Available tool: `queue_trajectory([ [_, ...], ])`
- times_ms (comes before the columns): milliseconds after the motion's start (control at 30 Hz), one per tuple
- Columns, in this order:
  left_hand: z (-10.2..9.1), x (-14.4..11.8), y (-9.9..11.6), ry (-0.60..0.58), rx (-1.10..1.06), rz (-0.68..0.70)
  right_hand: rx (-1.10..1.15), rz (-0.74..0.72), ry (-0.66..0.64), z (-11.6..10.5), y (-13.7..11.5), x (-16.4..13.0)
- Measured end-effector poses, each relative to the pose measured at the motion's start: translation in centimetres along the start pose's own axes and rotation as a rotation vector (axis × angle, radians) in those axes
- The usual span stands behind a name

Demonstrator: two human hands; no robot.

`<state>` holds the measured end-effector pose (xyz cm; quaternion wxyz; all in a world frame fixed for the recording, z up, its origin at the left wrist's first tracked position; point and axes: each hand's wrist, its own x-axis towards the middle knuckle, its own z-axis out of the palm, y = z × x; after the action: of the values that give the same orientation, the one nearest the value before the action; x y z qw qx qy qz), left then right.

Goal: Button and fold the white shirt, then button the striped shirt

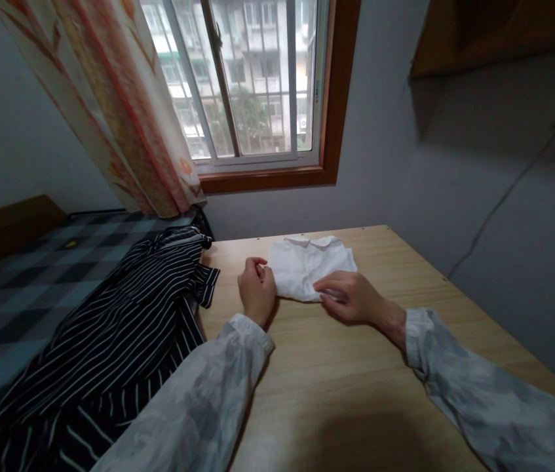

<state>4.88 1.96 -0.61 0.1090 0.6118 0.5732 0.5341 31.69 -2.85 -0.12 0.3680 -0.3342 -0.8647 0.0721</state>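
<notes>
White cloth first: a small folded white shirt [310, 267] lies on the wooden table [336, 380] at my twelve o'clock, collar toward the window [248, 78]. My left hand [256, 288] rests curled at its nine o'clock edge, fingers closed loosely against the fabric; I cannot tell whether it pinches any. My right hand [350, 296] lies on the shirt's five o'clock corner, fingers together and pressing flat. A black striped garment [124, 341] sprawls at nine o'clock over the table's edge, well apart from the shirt, beside a checked bedcover [26, 288].
</notes>
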Motion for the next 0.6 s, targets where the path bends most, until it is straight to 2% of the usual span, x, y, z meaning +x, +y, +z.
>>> queue_trajectory([
  [100, -1.0, -0.5, 1.8, -0.036, 0.134, 0.283, 0.165, 0.180, 0.045, -0.4, 0.8, -0.1],
  [167, -1.4, -1.0, 2.7, -0.128, 0.169, 0.422, 0.205, 0.244, 0.081, -0.4, 1.9, -0.1],
  [233, -1.3, -1.3, 3.1, -0.278, 0.168, 0.532, 0.150, 0.198, 0.087, -0.3, 2.9, -0.3],
  [300, -0.9, -1.5, 2.9, -0.436, 0.145, 0.610, 0.044, 0.120, 0.034, 0.1, 3.8, -0.6],
  [433, 0.0, -1.6, 1.5, -0.623, 0.107, 0.592, -0.147, 0.124, -0.104, 1.2, 4.9, -1.5],
  [600, 0.1, -1.4, 0.0, -0.690, 0.205, 0.524, -0.250, 0.205, -0.146, 1.8, 5.9, -2.3],
])
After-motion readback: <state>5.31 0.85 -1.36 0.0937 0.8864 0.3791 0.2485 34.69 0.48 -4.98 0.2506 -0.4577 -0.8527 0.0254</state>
